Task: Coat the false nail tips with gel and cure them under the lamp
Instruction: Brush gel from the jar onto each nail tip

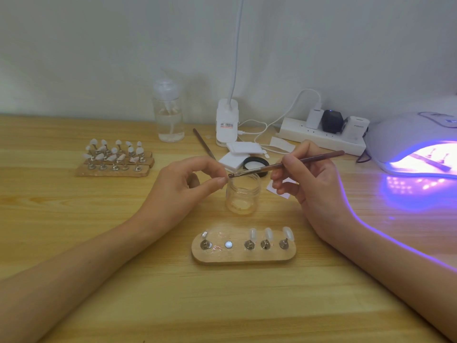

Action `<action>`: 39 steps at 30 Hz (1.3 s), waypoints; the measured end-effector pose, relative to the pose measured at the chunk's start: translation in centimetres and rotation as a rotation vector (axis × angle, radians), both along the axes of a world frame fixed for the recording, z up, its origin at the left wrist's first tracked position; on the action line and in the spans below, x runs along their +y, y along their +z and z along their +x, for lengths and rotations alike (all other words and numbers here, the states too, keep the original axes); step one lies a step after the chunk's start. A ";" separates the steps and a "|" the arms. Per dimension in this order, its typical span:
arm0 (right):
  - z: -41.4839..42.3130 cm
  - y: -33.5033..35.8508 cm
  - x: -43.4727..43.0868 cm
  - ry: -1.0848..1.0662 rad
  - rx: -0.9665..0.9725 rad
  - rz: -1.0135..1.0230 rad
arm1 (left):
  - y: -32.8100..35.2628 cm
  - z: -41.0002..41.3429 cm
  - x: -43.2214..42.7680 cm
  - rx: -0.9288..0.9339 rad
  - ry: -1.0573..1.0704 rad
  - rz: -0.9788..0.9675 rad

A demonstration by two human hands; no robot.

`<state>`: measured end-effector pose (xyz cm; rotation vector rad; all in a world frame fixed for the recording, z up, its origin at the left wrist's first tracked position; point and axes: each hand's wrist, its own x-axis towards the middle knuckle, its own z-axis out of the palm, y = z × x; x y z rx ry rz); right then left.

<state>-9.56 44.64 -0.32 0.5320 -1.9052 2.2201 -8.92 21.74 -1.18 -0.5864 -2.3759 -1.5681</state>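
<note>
coating step in hand: right hand (314, 177) gripping brush (284, 164), bristles at left hand (183, 184) pinching a hidden item, judged a nail tip, over gel jar (243, 194). next: even strokes, then lamp (405, 142).

Wood surface (74, 219): gel jar (243, 194), nail stand (243, 257), three stacked stands (115, 164), lit lamp (415, 142), power strip (321, 139), spray bottle (169, 112).

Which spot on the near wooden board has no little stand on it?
The second spot from the left: only a flat shiny disc shows there, while the other four hold metal stands.
</note>
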 end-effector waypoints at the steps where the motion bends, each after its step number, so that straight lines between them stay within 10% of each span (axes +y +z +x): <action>1: 0.0 0.0 0.0 -0.001 0.001 0.002 | 0.0 0.0 0.0 0.001 0.001 -0.001; 39: 0.0 -0.2 0.1 -0.047 0.021 0.043 | 0.0 0.0 0.0 0.000 -0.008 0.011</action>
